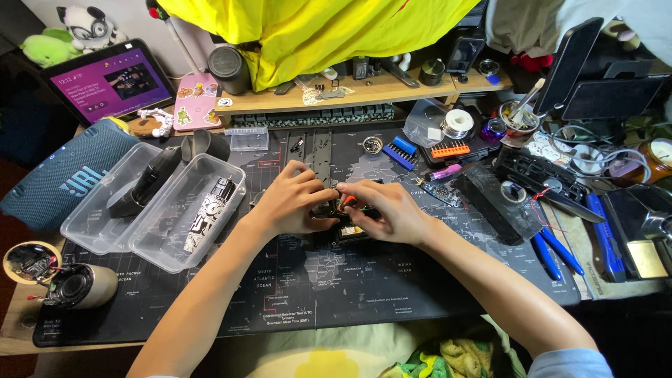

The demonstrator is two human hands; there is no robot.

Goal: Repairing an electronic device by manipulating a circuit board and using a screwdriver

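Hands meet: left hand (290,203) steadies a small dark device (348,225) while right hand (381,210)'s grip pinches an orange-handled tool (348,201) against it.

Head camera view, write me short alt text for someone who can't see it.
Both hands, left hand and right hand, pinch a small dark device with orange parts on a world-map desk mat. Clear plastic trays sit left; tools clutter the right.
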